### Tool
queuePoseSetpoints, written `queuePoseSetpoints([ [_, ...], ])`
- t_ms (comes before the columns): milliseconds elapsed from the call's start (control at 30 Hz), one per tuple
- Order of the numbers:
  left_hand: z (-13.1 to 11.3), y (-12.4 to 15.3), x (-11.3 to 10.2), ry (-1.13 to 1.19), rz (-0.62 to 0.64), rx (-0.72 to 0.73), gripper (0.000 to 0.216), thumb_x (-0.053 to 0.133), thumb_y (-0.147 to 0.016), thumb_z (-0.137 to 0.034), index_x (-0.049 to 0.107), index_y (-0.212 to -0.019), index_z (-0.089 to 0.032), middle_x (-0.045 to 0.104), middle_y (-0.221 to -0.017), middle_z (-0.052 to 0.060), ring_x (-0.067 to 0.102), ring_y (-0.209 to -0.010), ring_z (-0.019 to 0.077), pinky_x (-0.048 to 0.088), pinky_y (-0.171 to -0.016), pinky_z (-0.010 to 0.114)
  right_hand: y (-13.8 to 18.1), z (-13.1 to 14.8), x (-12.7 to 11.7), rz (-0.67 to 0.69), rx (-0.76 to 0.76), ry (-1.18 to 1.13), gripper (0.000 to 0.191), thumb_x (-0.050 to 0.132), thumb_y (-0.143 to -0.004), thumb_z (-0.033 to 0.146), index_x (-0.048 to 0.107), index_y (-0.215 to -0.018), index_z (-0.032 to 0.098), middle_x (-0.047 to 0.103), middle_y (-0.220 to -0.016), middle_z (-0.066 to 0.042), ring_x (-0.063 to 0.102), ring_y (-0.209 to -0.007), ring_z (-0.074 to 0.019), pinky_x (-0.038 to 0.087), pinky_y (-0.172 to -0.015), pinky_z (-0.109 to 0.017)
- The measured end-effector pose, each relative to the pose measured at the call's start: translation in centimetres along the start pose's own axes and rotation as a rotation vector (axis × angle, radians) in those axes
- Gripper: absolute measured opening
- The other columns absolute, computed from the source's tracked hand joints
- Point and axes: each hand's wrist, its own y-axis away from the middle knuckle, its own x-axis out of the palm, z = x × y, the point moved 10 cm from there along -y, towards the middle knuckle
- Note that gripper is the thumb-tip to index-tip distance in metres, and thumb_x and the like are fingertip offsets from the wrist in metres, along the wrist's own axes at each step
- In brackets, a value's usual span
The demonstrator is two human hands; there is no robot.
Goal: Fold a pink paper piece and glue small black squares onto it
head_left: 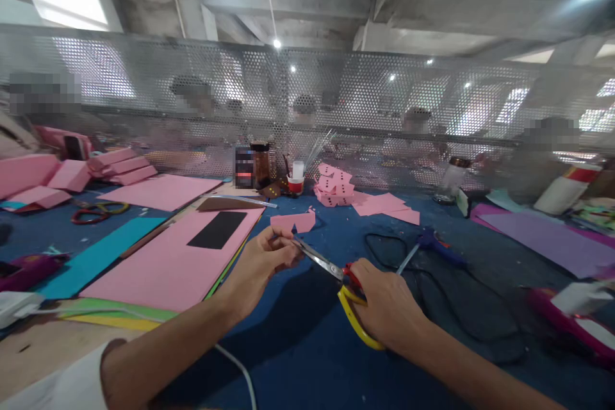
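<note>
My right hand (384, 304) is closed around the yellow and red handles of a pair of scissors (331, 269), whose blades point left toward my other hand. My left hand (262, 262) pinches a pink foam piece (294, 221) just above the blade tips; the fingers are curled together. Both hands hover over the blue table covering (298, 346) near the front middle. A large pink sheet (177, 262) with a black rectangle (217, 229) on it lies just left of my left hand.
Pink cut pieces (336, 189) are stacked at the back centre, beside a dark jar (260, 165) and a small red cup (295, 184). A blue glue gun (435, 242) with a black cable lies right. Purple sheets (552, 237) lie far right, another pair of scissors (98, 210) left. A mesh partition (336, 102) lines the back.
</note>
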Motion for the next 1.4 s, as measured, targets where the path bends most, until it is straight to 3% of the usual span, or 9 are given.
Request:
queuePoseSetpoints([
  [733, -0.9, 0.1, -0.2, -0.164, -0.040, 0.068, 0.018, 0.063, -0.075, -0.014, 0.052, -0.089, -0.018, 0.063, -0.070, -0.002, 0.057, -0.068, 0.0118, 0.043, -0.067, 0.025, 0.0, -0.1, -0.1, -0.001, 0.009, 0.018, 0.008, 0.057, -0.079, 0.028, 0.051, -0.080, 0.022, 0.059, -0.068, 0.001, 0.056, -0.057, -0.0166, 0.010, -0.052, -0.028],
  [1400, -0.7, -0.1, -0.1, -0.122, -0.037, 0.058, 0.019, 0.066, -0.074, -0.015, 0.052, -0.086, -0.018, 0.064, -0.070, -0.002, 0.058, -0.067, 0.0112, 0.045, -0.067, 0.024, 0.0, -0.1, -0.3, 0.019, 0.023, 0.026, 0.006, 0.057, -0.077, 0.024, 0.052, -0.078, 0.022, 0.056, -0.064, 0.002, 0.056, -0.056, -0.0159, 0.011, -0.051, -0.028],
])
